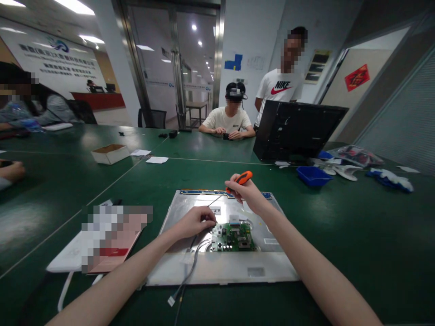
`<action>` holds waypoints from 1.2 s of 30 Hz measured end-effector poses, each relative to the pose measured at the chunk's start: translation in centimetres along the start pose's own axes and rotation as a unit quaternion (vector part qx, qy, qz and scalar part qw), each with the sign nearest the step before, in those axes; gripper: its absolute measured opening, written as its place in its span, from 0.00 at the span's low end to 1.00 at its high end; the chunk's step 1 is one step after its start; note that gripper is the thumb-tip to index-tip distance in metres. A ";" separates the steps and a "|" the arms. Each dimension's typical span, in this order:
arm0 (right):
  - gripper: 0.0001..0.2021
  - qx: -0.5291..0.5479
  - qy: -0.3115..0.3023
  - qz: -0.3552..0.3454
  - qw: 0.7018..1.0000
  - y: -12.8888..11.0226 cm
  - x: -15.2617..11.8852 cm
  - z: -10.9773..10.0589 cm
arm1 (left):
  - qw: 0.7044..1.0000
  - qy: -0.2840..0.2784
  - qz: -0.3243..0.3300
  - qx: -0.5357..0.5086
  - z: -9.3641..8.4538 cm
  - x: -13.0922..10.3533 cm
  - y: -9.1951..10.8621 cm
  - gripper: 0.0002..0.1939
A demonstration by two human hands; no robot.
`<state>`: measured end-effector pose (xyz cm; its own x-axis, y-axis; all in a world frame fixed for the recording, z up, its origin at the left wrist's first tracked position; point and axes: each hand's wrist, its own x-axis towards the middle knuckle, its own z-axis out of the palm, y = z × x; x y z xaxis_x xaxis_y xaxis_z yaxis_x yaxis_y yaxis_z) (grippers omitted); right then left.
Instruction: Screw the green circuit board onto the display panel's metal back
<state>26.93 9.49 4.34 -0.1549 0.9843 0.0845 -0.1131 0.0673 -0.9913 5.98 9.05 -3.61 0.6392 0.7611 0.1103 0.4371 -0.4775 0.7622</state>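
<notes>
A flat metal display panel (234,267) lies on the green table. Fixed near its middle is a green circuit board (234,236), and grey cables (194,262) run from the board's left side over the panel's near edge to a white connector (171,300). My right hand (239,190) grips a screwdriver (245,177) by its orange and black handle above the panel's far part. Its thin shaft slants down and left towards my left hand (199,222). That hand is closed, its fingertips together at the board's upper left corner; whatever they hold is hidden.
A pixelated white and pink item (68,253) lies to the left. Further off stand a small open box (110,154), a blue tray (313,175) and a large black monitor (299,131). Gloves (390,179) lie at right. Other people sit and stand around the table.
</notes>
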 end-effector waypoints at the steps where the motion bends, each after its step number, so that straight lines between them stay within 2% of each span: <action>1: 0.17 -0.072 -0.023 -0.021 0.997 -0.8 0.2 0.4 | 1.000 0.001 -0.002 -0.004 0.0 0.0 -0.1 0.04; 4: 0.17 -0.265 -0.031 -0.098 0.959 -2.9 0.4 0.7 | 1.000 0.004 0.001 -0.022 0.1 0.0 -0.5 0.04; 7: 0.16 -0.344 -0.048 -0.146 0.926 -4.2 -0.2 -0.1 | 0.999 0.006 0.006 -0.033 0.2 -0.1 -0.7 0.04; 10: 0.13 -0.364 -0.083 -0.150 0.915 -4.6 -1.0 -1.0 | 1.000 0.009 0.004 -0.029 0.2 0.0 -0.7 0.04; 13: 0.16 -0.379 -0.089 -0.158 0.908 -4.6 -1.5 -1.2 | 1.000 0.006 0.001 -0.027 0.1 0.0 -0.5 0.04; 18: 0.21 -0.396 -0.111 -0.186 0.893 -4.2 -1.6 -0.1 | 1.000 0.003 -0.002 -0.027 0.1 -0.1 -0.2 0.04; 25: 0.13 -0.449 -0.134 -0.231 0.853 -3.5 -1.9 0.9 | 1.000 0.003 0.005 -0.014 -0.1 -0.3 0.0 0.05; 36: 0.13 -0.451 -0.162 -0.230 0.847 -3.1 -2.0 1.5 | 1.000 0.001 0.006 -0.019 -0.1 -0.5 0.1 0.03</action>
<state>26.15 7.05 7.37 -0.5752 0.7342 0.3606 0.5395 0.6719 -0.5074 5.65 8.68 -3.52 0.6434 0.7560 0.1207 0.4048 -0.4698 0.7845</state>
